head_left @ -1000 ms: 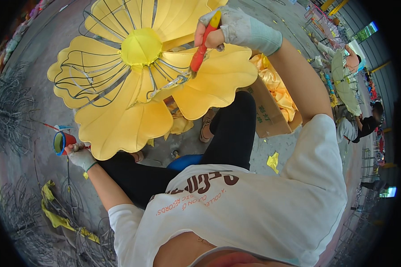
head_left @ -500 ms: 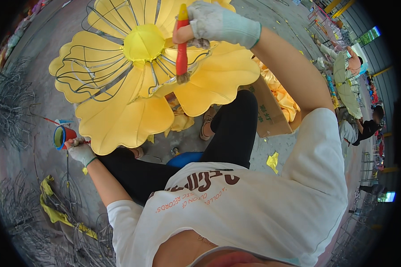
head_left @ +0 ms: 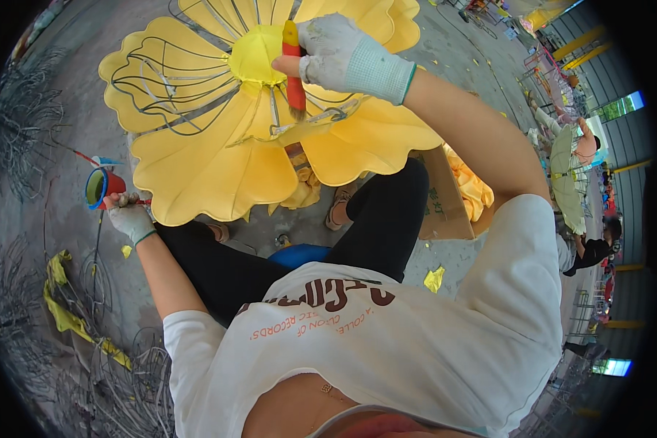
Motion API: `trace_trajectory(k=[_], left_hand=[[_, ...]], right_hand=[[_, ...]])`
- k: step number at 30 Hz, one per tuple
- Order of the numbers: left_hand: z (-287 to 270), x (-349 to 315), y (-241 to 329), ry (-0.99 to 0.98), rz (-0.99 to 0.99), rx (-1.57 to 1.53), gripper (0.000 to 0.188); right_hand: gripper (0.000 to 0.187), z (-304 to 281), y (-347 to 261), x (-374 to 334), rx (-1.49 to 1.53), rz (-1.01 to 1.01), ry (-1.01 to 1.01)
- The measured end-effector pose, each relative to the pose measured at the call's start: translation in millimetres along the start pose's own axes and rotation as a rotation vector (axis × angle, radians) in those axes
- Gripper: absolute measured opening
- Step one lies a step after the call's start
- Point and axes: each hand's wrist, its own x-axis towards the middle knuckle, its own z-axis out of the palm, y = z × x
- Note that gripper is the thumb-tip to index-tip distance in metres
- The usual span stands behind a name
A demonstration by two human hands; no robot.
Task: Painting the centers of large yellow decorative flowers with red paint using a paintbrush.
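Under the right hand [head_left: 339,55]: one large yellow flower [head_left: 237,139], its near-left edge just beside the left hand [head_left: 130,220].
Brush [head_left: 296,92]: one, red and yellow; the right hand is closed round it, bristles pointing down over the flower, contact unclear.
Pot [head_left: 114,188]: one, red, blue-rimmed; the left hand is curled closed on it.
Box [head_left: 444,208]: one, cardboard, right of the flower.

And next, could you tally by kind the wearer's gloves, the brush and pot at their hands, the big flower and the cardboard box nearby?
Gloves, one on the right hand, one on the left hand: 2
Red-and-yellow brush: 1
Red pot with a blue rim: 1
Yellow flower: 1
Cardboard box: 1
Total: 6
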Motion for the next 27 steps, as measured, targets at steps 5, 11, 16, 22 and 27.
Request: trace_trajectory(k=[5, 11, 16, 22, 27], left_hand=[[4, -5, 2, 0.009, 0.037, 0.027, 0.029], [5, -3, 2, 0.027, 0.043, 0.025, 0.029], [5, -3, 3, 0.008, 0.037, 0.015, 0.028], [0, 0, 1, 0.001, 0.046, 0.001, 0.027], [-2, 2, 3, -0.004, 0.026, -0.003, 0.026]], right_hand=[[0.041, 2, -17, 5, -0.082, 0.042, 0.011], [0.037, 6, -31, 2, -0.063, 0.040, -0.061], [0.034, 15, -34, 0, -0.132, -0.006, -0.010], [0.032, -5, -41, -3, -0.180, -0.030, -0.013], [0.032, 25, -37, -10, -0.237, -0.080, 0.006]])
